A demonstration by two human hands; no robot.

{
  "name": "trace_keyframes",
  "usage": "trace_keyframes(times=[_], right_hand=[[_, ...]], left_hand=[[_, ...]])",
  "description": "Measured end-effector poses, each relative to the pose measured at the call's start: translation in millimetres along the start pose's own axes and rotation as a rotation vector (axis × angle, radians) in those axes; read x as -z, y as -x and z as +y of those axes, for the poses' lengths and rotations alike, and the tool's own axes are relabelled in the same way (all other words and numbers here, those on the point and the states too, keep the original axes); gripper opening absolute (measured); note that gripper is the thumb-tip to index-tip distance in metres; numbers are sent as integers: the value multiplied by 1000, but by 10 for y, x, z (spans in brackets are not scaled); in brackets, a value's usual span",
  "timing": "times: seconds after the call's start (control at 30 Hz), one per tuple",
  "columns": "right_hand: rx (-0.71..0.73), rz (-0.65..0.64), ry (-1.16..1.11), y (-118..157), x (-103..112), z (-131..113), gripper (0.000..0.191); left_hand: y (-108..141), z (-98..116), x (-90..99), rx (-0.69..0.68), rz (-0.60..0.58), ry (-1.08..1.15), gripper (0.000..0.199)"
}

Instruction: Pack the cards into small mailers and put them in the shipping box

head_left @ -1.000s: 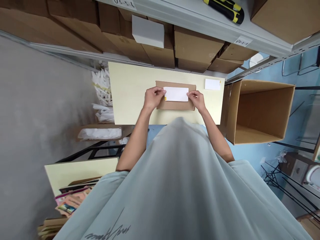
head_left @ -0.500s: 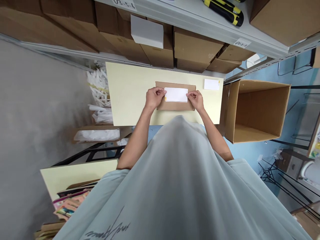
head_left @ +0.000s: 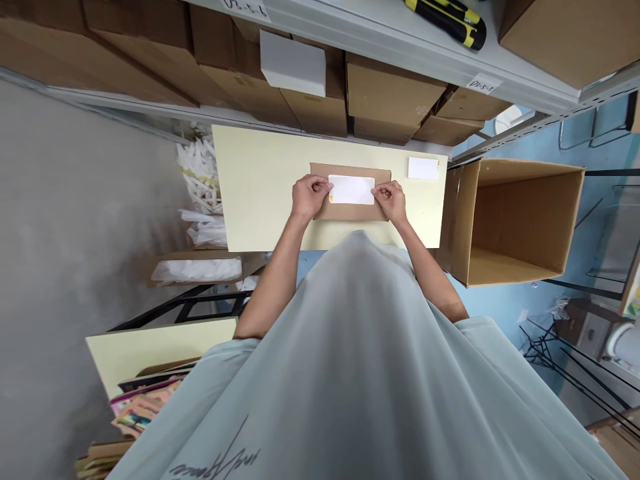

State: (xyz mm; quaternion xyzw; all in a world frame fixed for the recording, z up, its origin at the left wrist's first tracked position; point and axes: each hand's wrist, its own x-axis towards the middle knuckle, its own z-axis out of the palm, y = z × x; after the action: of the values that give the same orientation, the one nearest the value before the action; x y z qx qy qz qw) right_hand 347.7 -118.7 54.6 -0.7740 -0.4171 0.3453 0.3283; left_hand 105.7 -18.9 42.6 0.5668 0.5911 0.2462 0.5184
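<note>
A white label (head_left: 351, 190) with a small yellow mark at its lower left lies over a flat brown cardboard box (head_left: 350, 212) on the pale yellow table (head_left: 265, 193). My left hand (head_left: 309, 195) pinches the label's left edge between thumb and fingers. At the right edge of the label, my right hand (head_left: 391, 200) pinches it the same way. Both hands rest over the ends of the box. Whether the label touches the box all over cannot be made out. Another white label (head_left: 423, 168) lies on the table at the back right.
An open cardboard carton (head_left: 520, 223) stands right of the table. Behind it, a metal shelf (head_left: 380, 50) holds brown boxes (head_left: 390, 93), a white box (head_left: 293, 63) and a black-yellow tool (head_left: 450, 20). White plastic bags (head_left: 197, 173) are at the left.
The label has shifted very slightly left in view, as the whole view has moved a little. Both hands keep the same pinch on it.
</note>
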Motion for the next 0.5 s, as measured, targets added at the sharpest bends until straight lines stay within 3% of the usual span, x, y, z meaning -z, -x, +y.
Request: trace_keyframes(times=[0.5], right_hand=[[88,12,1,-46,-88,289,17]], left_hand=[[7,-78,-19,-51,-2,-120,4]])
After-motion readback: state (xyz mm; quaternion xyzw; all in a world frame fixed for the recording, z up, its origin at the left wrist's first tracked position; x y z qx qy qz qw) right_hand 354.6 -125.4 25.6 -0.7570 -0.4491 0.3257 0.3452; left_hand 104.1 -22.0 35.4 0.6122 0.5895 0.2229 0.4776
